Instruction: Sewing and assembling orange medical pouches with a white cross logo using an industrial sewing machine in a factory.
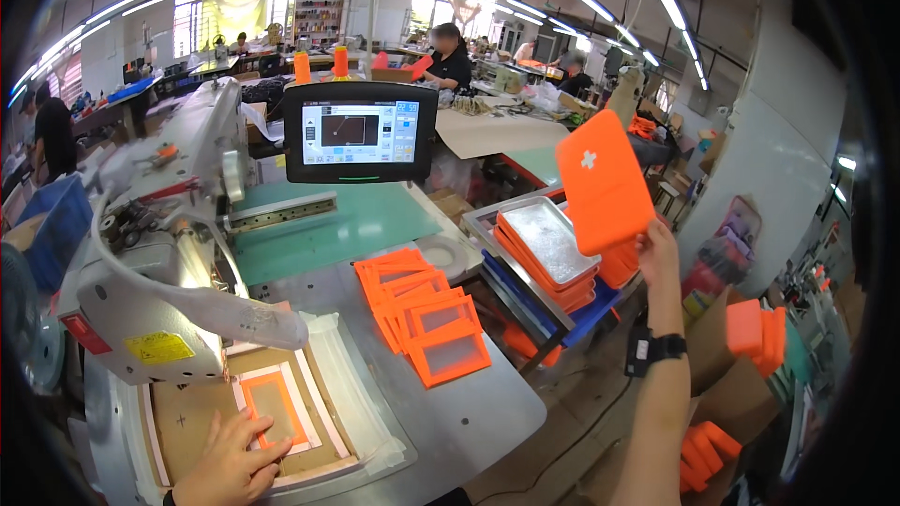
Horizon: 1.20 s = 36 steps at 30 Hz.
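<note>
My left hand (234, 459) lies with fingers apart on a cardboard template (187, 412) under the sewing machine head (164, 305), touching an orange-rimmed panel (281, 408) set in it. My right hand (653, 245) grips an orange case with a white cross (605, 183) by its lower corner, raised above the trays at the right. A loose pile of orange rectangular frames with mesh centres (445, 351) lies on the metal table, right of the template.
A control screen (361, 136) stands behind the green bed (328, 234). Stacked orange cases with a metal tray (548, 239) sit in a rack. Cardboard boxes (708, 365) holding orange pieces stand at right, a blue crate (42, 244) at left. People (445, 70) work in the background.
</note>
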### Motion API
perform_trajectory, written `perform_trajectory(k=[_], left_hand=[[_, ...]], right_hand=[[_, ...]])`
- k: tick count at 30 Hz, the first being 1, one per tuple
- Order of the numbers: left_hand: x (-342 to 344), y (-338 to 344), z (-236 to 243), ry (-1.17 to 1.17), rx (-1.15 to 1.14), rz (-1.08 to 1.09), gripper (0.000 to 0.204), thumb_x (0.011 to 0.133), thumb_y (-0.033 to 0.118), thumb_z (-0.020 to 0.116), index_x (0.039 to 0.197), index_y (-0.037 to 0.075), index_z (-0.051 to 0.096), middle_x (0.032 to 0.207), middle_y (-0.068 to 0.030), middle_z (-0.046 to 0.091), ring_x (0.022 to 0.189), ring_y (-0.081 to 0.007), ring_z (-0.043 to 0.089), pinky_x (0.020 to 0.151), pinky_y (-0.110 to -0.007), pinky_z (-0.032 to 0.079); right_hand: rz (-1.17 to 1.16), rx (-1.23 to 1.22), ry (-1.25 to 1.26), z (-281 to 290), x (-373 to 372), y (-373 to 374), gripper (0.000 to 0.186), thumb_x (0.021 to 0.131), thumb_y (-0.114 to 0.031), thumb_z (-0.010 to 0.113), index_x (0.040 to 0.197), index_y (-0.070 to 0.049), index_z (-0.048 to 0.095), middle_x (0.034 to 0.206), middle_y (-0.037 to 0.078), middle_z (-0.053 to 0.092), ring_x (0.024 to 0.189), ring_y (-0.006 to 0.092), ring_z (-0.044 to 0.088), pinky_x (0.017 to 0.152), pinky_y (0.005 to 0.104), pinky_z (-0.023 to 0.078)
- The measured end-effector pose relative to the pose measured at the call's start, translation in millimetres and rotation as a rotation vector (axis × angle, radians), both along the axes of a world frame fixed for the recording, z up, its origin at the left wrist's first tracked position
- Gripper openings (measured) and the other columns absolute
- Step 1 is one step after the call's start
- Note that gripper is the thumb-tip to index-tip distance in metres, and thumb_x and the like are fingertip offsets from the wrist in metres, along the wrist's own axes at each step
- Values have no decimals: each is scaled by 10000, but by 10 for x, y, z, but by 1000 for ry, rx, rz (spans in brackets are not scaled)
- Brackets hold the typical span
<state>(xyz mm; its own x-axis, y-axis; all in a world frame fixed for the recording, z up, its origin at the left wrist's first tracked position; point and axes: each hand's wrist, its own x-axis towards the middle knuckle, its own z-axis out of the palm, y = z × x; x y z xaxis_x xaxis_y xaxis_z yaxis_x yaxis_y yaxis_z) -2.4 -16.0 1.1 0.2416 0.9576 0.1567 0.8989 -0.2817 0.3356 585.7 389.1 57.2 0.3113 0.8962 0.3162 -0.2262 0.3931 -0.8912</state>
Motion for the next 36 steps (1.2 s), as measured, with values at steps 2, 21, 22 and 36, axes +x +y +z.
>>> perform_trajectory(k=[2, 21, 22, 36], left_hand=[[-36, -50, -17, 61, -20, 12, 525, 813, 45, 653, 1331, 74, 569, 1407, -229, 467, 1293, -427, 430, 1089, -480, 350], [383, -1451, 1176, -117, 398, 150, 252, 828, 66, 697, 1073, 16, 667, 1051, -191, 670, 981, -392, 634, 891, -450, 481], [316, -1535, 1198, -123, 383, 202, 252, 811, 31, 688, 1062, 17, 667, 1007, -179, 675, 947, -388, 639, 877, -441, 484], [-544, -1310, 706, -145, 394, 369, 251, 755, 28, 749, 993, 93, 701, 876, -43, 673, 817, -274, 612, 743, -353, 504]], right_hand=[[112, 25, 82, 217, -32, -402, 123, 977, -186, 625, 1017, -76, 586, 867, 3, 611, 712, 98, 582, 600, 216, 465], [961, 582, -910, 702, -2337, -3349, 183, 874, -209, 729, 876, -39, 664, 958, 146, 743, 756, 251, 699, 636, 306, 537], [1006, 594, -916, 674, -2477, -3338, 179, 869, -201, 735, 881, -38, 663, 960, 140, 743, 764, 247, 700, 647, 306, 539], [1168, 478, -990, 227, -3595, -2813, 161, 836, 1, 703, 984, -18, 642, 1001, 92, 702, 841, 227, 657, 750, 301, 530]])
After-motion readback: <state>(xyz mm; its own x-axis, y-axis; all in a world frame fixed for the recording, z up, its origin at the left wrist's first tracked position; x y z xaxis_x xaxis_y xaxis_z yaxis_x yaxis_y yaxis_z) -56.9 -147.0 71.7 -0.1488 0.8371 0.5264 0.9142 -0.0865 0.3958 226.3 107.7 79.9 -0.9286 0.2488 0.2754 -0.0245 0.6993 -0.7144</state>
